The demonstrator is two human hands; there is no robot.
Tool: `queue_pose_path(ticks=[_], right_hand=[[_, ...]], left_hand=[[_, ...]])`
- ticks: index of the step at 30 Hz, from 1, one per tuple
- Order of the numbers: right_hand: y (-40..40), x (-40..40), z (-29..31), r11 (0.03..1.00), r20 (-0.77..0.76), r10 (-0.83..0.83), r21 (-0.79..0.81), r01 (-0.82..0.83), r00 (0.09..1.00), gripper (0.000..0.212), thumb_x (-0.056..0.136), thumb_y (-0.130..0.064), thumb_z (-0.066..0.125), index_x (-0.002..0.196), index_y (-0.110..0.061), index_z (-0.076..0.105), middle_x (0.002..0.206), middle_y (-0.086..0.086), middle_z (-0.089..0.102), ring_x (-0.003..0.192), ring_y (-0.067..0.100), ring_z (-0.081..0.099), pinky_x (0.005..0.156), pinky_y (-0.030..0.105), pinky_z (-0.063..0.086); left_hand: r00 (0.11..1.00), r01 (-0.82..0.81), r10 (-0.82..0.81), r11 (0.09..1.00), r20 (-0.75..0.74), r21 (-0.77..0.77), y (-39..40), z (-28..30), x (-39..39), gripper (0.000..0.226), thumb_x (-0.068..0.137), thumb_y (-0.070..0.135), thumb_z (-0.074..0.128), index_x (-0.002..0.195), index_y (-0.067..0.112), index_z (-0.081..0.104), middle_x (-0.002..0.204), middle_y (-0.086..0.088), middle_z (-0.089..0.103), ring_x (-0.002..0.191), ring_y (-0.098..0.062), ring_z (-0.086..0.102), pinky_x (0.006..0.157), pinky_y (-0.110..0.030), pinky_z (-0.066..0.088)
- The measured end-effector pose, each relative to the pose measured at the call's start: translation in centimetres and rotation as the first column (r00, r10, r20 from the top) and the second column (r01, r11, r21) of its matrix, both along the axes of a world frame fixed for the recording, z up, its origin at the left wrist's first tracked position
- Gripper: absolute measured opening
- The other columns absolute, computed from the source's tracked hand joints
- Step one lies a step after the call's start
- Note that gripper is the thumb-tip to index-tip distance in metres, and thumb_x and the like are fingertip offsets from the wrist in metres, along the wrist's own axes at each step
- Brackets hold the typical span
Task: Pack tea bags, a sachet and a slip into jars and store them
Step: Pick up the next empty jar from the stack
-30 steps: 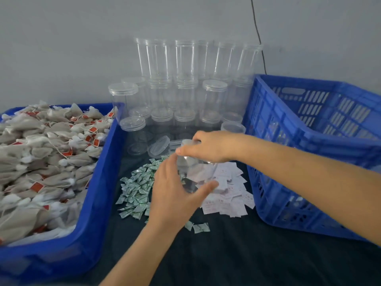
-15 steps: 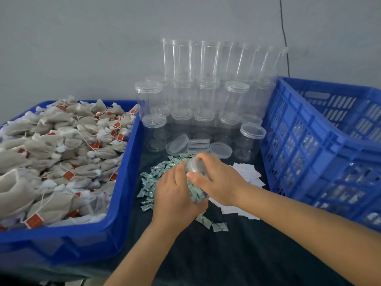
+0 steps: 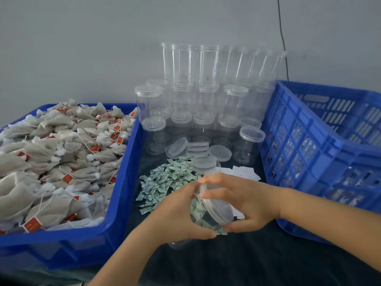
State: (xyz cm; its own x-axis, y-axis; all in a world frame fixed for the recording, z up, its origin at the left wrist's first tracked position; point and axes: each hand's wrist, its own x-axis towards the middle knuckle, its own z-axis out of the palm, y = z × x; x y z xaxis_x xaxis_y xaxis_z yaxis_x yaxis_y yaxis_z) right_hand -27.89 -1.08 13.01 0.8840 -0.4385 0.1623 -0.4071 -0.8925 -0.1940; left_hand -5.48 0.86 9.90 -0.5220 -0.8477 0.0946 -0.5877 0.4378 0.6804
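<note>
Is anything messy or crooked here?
A little. The top row of stacked jars leans right toward the slatted crate, and loose lids lie scattered by the sachet pile.

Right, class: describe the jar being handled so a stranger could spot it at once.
Between the two blue plastic crates, over the dark cloth, both hands meet. The left hand holds a clear plastic jar tilted sideways; its neighbours all stand upright.

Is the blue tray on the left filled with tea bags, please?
Yes, the blue tray is heaped with tea bags bearing red tags.
</note>
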Motion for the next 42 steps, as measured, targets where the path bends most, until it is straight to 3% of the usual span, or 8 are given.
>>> queue_pose_path(ticks=[4,7,10,16,19,24,30,42], right_hand=[[0.7,0.4,0.1,0.654,0.010,-0.490,0.666,0.359,0.872,0.112,0.072,-0.071,0.070,0.142,-0.064,-0.016,0.159,-0.028,0.002,0.147,0.004,0.023,0.113,0.019,0.033],[0.4,1.5,0.3,-0.023,-0.185,-0.796,0.961,0.277,0.577,0.121,0.055,-0.084,0.054,0.156,-0.033,0.013,0.144,0.012,0.047,0.109,0.033,0.067,0.083,0.041,0.060],[0.1,2.1,0.1,-0.291,-0.304,-0.755,0.949,0.119,0.581,0.117,0.055,-0.080,0.058,0.143,-0.005,0.042,0.106,0.023,0.065,0.086,0.039,0.073,0.071,0.041,0.061],[-0.5,2.5,-0.6,0.109,-0.063,-0.755,0.970,0.220,0.653,0.045,0.086,-0.037,0.071,0.124,-0.021,0.053,0.114,0.004,0.058,0.092,0.016,0.068,0.084,0.035,0.060],[-0.5,1.8,-0.5,0.650,-0.021,-0.562,0.607,0.457,0.827,0.081,0.075,-0.022,0.082,0.138,-0.037,0.033,0.131,-0.018,0.037,0.116,-0.005,0.048,0.091,0.014,0.047],[-0.5,1.5,0.2,0.976,-0.007,-0.214,0.048,0.214,0.977,0.088,0.062,-0.014,0.082,0.138,-0.025,0.037,0.137,-0.005,0.036,0.127,0.017,0.040,0.103,0.025,0.040],[-2.7,-0.7,-0.2,0.943,0.234,-0.331,0.051,0.329,0.914,0.090,0.063,-0.010,0.084,0.130,-0.042,0.032,0.130,-0.018,0.025,0.127,0.006,0.033,0.104,0.013,0.029],[-13.1,0.2,-5.2,0.232,0.279,-0.959,0.685,0.691,0.045,0.064,0.073,-0.036,0.084,0.111,-0.021,0.036,0.117,0.002,0.045,0.103,0.022,0.048,0.068,0.028,0.040]], left_hand=[[0.945,-0.117,0.234,0.894,0.227,-0.432,0.3,0.0,-0.7,0.100,0.060,0.059,0.074,0.143,0.022,0.033,0.140,0.012,0.041,0.128,-0.010,0.040,0.106,-0.026,0.031],[0.881,-0.128,0.405,0.702,0.245,-0.701,0.6,-0.2,-1.5,0.087,0.050,0.035,0.090,0.126,0.006,0.058,0.123,-0.008,0.062,0.113,-0.028,0.060,0.098,-0.042,0.047],[0.886,-0.115,0.432,0.556,0.168,-0.823,0.5,-1.5,-1.8,0.076,0.055,0.020,0.088,0.124,0.005,0.058,0.121,-0.012,0.064,0.112,-0.033,0.061,0.098,-0.049,0.047],[0.895,-0.151,0.424,0.584,0.141,-0.797,0.3,-2.6,-1.2,0.085,0.053,0.020,0.086,0.128,0.010,0.048,0.124,-0.008,0.062,0.116,-0.030,0.059,0.102,-0.048,0.044],[0.923,-0.189,0.369,0.682,0.110,-0.706,0.3,-2.7,-0.9,0.085,0.050,0.031,0.089,0.126,0.007,0.057,0.124,-0.007,0.062,0.115,-0.028,0.059,0.100,-0.045,0.044],[0.954,-0.279,0.301,0.888,0.004,-0.366,0.4,-3.0,-0.6,0.095,0.058,0.045,0.082,0.139,0.020,0.041,0.134,0.010,0.048,0.125,-0.012,0.045,0.108,-0.035,0.036],[0.902,-0.378,0.365,0.926,-0.233,-0.014,0.0,-3.0,0.8,0.100,0.054,0.047,0.088,0.135,0.040,0.030,0.124,0.041,0.032,0.115,0.017,0.034,0.095,-0.010,0.034],[0.863,-0.352,0.350,0.934,-0.366,0.062,0.3,-3.4,0.7,0.106,0.048,0.053,0.086,0.133,0.055,0.023,0.125,0.041,0.034,0.115,0.026,0.030,0.078,-0.002,0.034]])
